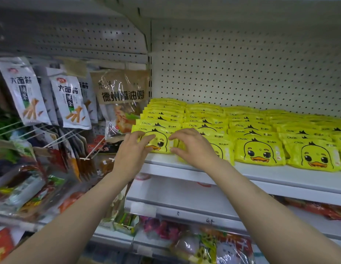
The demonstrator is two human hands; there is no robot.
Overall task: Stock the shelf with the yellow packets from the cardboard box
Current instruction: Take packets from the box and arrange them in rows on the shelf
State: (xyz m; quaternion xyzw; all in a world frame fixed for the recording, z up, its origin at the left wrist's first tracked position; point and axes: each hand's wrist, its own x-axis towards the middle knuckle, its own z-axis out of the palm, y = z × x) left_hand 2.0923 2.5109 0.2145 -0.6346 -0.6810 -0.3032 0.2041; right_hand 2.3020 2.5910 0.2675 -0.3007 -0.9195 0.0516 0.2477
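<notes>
1. At the far left we count two white snack bags [25, 92] hanging from hooks with their fronts showing; others hang behind them, too overlapped for us to number. Below them blurred packets crowd the lower racks, and we cannot read them.
2. Next comes one brown-labelled bag [121, 100] with a clear window, hanging just beside the shelf's left end.
3. Our left hand [132, 153] reaches up, fingers straight and slightly spread, the fingertips resting on the upper left part of the front yellow packet [158, 141] of the leftmost row. It grips nothing.
4. Our right hand [192, 147] comes in from the right, its fingers loosely bent over that packet's right edge, thumb below. We cannot tell whether it pinches the packet or only touches it.
5. On the white shelf [261, 174] we count four full rows of yellow packets [259, 151], standing one behind another and leaning back against the pegboard [242, 69]. A fifth row is cut off by the right edge. Our right hand hides most of the second row's front packet.
6. The cardboard box is out of view.
</notes>
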